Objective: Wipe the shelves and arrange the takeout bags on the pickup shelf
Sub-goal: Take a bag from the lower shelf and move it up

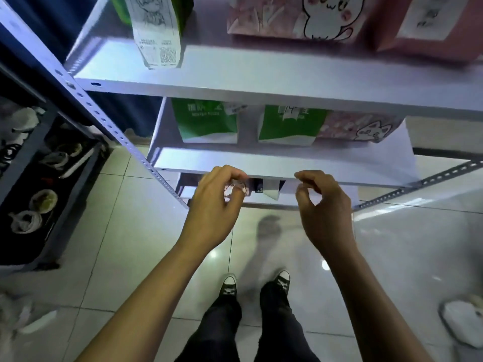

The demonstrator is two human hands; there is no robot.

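A white metal shelf unit (261, 84) fills the upper view. On its top shelf stand a green bag with a long receipt (156, 30), a pink cartoon bag (295, 17) and a second pink bag (428, 24). Two green bags (206, 121) (290, 126) and a pink cat bag (363, 126) stand on the middle shelf (287, 163). My left hand (214, 205) and my right hand (324, 207) hover at that shelf's front edge, fingers curled. A pink patterned bag (236, 188) on the lowest shelf shows between my left fingers; whether they grip it is unclear. My right hand holds nothing.
A dark bag with a white receipt (269, 189) sits on the lowest shelf. A dark rack with plastic bags and bowls (39, 194) stands at the left. My feet (258, 283) are on the tiled floor, with a white bag (465, 322) at the right and litter at the lower left.
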